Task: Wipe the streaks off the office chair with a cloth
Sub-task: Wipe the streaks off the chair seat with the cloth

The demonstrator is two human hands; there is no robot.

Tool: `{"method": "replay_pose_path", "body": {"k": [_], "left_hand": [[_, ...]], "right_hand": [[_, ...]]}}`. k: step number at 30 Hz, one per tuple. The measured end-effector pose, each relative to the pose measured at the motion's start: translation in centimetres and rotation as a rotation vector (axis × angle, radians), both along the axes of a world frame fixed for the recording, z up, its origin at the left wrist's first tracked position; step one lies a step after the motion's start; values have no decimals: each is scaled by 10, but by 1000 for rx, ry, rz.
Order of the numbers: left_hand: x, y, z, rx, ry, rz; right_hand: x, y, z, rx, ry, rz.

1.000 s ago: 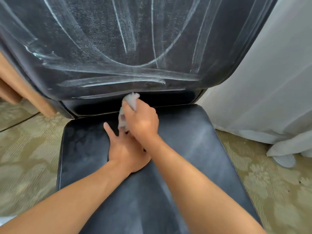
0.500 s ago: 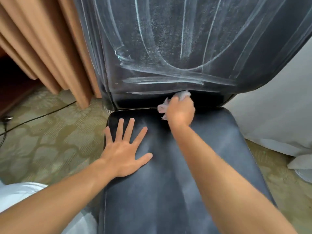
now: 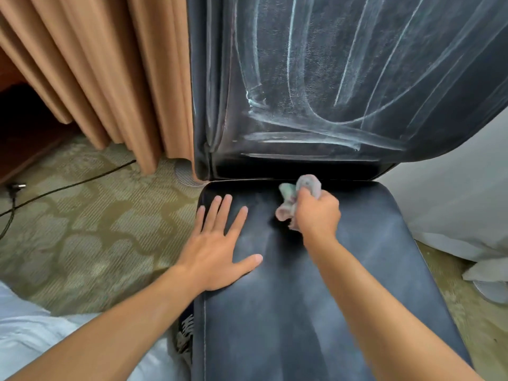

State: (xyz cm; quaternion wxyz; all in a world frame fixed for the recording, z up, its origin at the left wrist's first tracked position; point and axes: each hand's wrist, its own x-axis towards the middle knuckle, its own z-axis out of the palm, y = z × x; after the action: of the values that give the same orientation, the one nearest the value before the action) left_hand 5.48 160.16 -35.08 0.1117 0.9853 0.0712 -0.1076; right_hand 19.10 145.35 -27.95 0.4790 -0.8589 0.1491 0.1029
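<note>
One office chair (image 3: 302, 312) fills the middle and right of the frame, its dark seat running from the bottom edge up to the centre and its backrest (image 3: 343, 78) rising across the upper right. The backrest carries many pale streaks (image 3: 302, 141): several long curved lines sweeping down from the top, and about three flatter bands near its lower edge. The seat shows only a faint dusty haze.

Two bare hands are in view. The left hand (image 3: 217, 248) lies flat on the left part of the seat, fingers straight and spread, thumb pointing right, holding nothing. The right hand (image 3: 316, 215) is at the back of the seat, just below the gap under the backrest, its fingers curled tight around one crumpled cloth (image 3: 297, 193). The cloth is pale, with pinkish and greenish tints, and bulges out above and to the left of the fist; its lower fold touches the seat.

In the upper left hangs one tan curtain (image 3: 104, 72) in many folds. One black cable (image 3: 68, 185) crosses the patterned carpet (image 3: 82, 237) at the left. A white sheer drape (image 3: 453, 204) falls along the right edge. White fabric (image 3: 33, 342) sits in the lower left corner.
</note>
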Motion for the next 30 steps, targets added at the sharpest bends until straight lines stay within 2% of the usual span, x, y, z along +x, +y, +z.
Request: {"method": "replay_pose_path", "body": {"k": [2,4,7,9,10,12,14,16,19,21,22,25,30], "left_hand": [[2,0,-1,-17,18,-17],[3,1,-4,-20,17,-23],[4,3,-2,-1,32,-31],[2,5,4,13,99,-61],[1,7,4,-5,108,-72],[0,9,-2,-94,45,-54],[2,10,-6,-118,45,-18],[6,8,-8,-44,70,-35],[6,2,-4,-10,-22,-20],[3,2,-8,-25,-24,-3],[3,2,-9,-26,-15,1],[7,1,-8,-7,-4,-7],[6,2,19,-22,142,-73]], "right_hand": [[15,6,1,84,-18,-91],[22,45,7,105,-68,-77],[-8,112,17,25,-118,75],[-43,132,17,-36,-144,284],[-58,136,17,-45,-154,384],[-69,139,19,29,-126,427],[-61,138,19,171,-46,349],[-51,128,21,219,-31,291],[-23,87,25,298,-48,-22],[0,58,31,298,-73,-190],[9,50,33,250,-107,-205],[0,75,37,66,-303,5],[-48,122,32,60,-285,286]]}}
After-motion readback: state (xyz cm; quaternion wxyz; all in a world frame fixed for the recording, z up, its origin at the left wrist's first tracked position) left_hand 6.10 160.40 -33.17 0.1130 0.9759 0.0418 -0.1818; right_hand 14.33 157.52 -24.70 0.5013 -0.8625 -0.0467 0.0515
